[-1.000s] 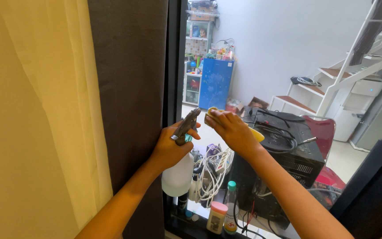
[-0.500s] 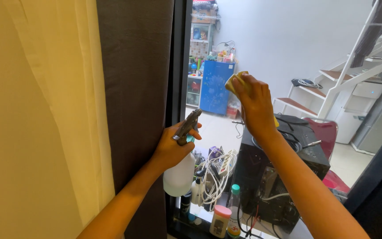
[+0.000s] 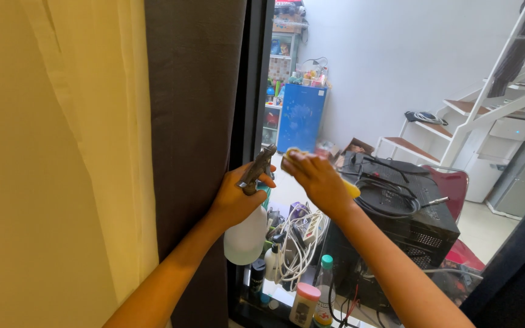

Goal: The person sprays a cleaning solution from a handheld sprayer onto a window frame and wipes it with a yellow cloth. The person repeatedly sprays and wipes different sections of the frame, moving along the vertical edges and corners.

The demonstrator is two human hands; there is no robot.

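Observation:
My left hand [image 3: 233,200] grips a white spray bottle [image 3: 245,237] by its dark trigger head [image 3: 256,170], held beside the dark curtain [image 3: 192,121]. My right hand [image 3: 317,179] presses a yellow cloth [image 3: 350,189] flat against the window glass [image 3: 396,79], just right of the spray nozzle. Most of the cloth is hidden under my palm.
Small bottles [image 3: 322,285] and a white jar [image 3: 302,300] stand on the sill below. Behind the glass are tangled white cables [image 3: 302,240], a black box with cords [image 3: 402,212], a red chair [image 3: 451,185], a blue cabinet [image 3: 302,118] and white stairs [image 3: 487,91]. A yellow curtain [image 3: 62,152] hangs left.
My right hand with the cloth went up the glass, then came back down to just beside the nozzle. The left hand with the bottle stayed in place.

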